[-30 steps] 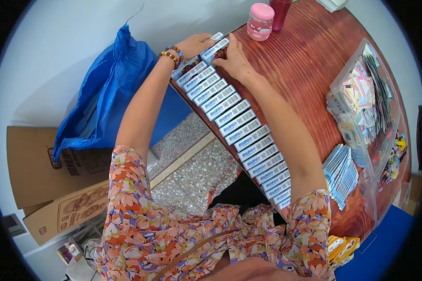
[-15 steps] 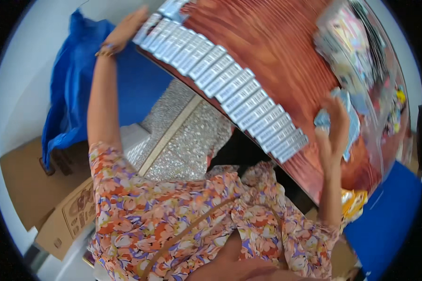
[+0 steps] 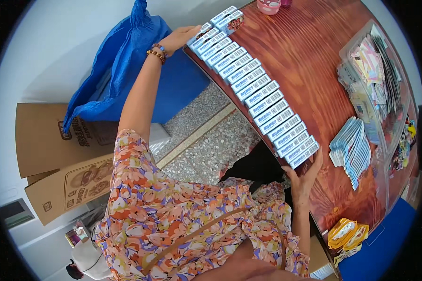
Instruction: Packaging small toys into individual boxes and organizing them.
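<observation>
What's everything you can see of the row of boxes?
The row is an uneven line of slim pale boxes, apparently cardboard, packed side by side along the edge of the table. Narrow sides up, they show blue print and barcodes. Two at the far end stand offset; one shows a colourful broad face. The left grip is at the far end; the right grip cups the near end.

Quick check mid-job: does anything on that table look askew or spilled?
Slightly askew: beyond the left hand, two boxes sit out of line with the long row, set farther in on the table. The row's ends are also staggered. No spill visible.
</observation>
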`<action>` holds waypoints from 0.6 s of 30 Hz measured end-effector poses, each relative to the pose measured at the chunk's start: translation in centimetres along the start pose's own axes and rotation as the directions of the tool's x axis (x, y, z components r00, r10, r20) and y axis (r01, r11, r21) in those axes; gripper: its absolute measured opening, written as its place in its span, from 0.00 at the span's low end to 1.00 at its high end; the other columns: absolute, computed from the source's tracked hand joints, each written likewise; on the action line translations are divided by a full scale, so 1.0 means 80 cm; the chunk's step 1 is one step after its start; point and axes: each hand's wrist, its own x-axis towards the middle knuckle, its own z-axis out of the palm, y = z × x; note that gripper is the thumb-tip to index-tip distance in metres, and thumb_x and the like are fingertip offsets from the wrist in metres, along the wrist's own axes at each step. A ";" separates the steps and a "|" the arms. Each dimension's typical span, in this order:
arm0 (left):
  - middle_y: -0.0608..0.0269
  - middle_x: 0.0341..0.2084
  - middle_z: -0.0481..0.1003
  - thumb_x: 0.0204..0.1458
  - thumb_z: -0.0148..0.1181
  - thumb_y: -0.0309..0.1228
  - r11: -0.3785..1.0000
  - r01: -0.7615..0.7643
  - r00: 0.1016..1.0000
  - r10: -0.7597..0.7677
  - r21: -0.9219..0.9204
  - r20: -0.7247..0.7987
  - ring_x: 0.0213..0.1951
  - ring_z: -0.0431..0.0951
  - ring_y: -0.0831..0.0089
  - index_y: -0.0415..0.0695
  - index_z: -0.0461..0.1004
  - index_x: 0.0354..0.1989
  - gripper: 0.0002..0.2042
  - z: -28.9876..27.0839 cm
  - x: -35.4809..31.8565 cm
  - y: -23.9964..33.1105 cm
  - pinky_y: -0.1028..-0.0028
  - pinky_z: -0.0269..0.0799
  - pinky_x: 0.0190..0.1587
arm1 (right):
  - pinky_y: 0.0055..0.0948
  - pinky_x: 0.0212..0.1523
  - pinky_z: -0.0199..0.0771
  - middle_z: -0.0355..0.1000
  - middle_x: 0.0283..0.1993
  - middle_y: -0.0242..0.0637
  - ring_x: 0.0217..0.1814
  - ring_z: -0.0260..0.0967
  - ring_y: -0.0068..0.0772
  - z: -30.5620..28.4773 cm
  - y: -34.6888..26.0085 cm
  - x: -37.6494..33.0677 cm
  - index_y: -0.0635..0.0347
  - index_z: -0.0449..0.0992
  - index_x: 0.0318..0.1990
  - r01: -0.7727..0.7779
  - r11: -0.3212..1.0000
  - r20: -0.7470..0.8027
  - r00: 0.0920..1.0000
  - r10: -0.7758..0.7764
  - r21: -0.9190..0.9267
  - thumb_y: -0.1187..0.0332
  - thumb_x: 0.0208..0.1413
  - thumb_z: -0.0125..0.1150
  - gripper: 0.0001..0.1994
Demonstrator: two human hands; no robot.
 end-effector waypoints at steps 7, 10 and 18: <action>0.56 0.59 0.72 0.61 0.50 0.61 0.994 0.073 0.997 -0.074 0.076 0.006 0.63 0.67 0.63 0.49 0.67 0.68 0.35 0.013 -0.029 0.046 0.49 0.62 0.63 | 0.42 0.72 0.57 0.48 0.72 0.49 0.74 0.52 0.47 -0.004 0.009 0.024 0.68 0.45 0.73 0.101 0.992 -0.013 0.995 -0.103 -0.075 0.62 0.41 0.81 0.57; 0.57 0.59 0.72 0.60 0.50 0.63 0.985 0.141 0.990 -0.140 0.101 -0.010 0.63 0.66 0.62 0.51 0.67 0.68 0.35 0.014 -0.030 0.047 0.46 0.61 0.63 | 0.45 0.73 0.53 0.49 0.72 0.53 0.73 0.50 0.54 -0.003 0.013 0.029 0.65 0.47 0.73 0.089 0.996 -0.003 0.996 -0.089 0.009 0.69 0.37 0.82 0.56; 0.61 0.55 0.74 0.61 0.52 0.59 0.988 0.151 0.982 -0.147 0.027 -0.117 0.58 0.69 0.67 0.49 0.69 0.67 0.32 0.021 -0.024 0.028 0.53 0.63 0.62 | 0.44 0.74 0.51 0.49 0.73 0.54 0.75 0.48 0.54 -0.007 0.024 0.026 0.66 0.44 0.74 0.053 0.997 0.000 0.999 -0.053 0.047 0.72 0.34 0.82 0.60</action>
